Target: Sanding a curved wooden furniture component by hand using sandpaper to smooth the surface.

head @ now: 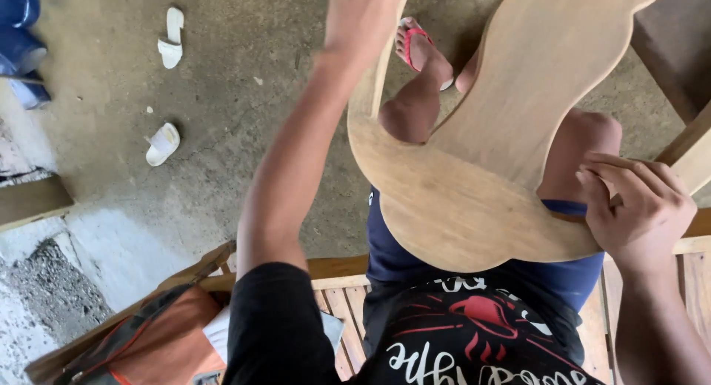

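While the curved wooden panel (474, 185) rests across the seated person's lap, seemingly braced there for steadiness, the right hand (637, 203) clamps its near edge with curled fingers. Farther out, the left hand (363, 14) lies on its long edge; whether it grips, I cannot tell. An orange bag (159, 340) on the slatted bench (344, 296) hides its contents. Beyond, white sandals (167, 88) lie on the concrete floor (237, 133).

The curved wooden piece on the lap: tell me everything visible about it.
The curved wooden piece is pale, smooth bare wood with wavy cut edges and a rounded lower end. It lies tilted across the seated person's thighs, running up out of view. The left hand rests on its upper left edge; the right hand grips its lower right edge.
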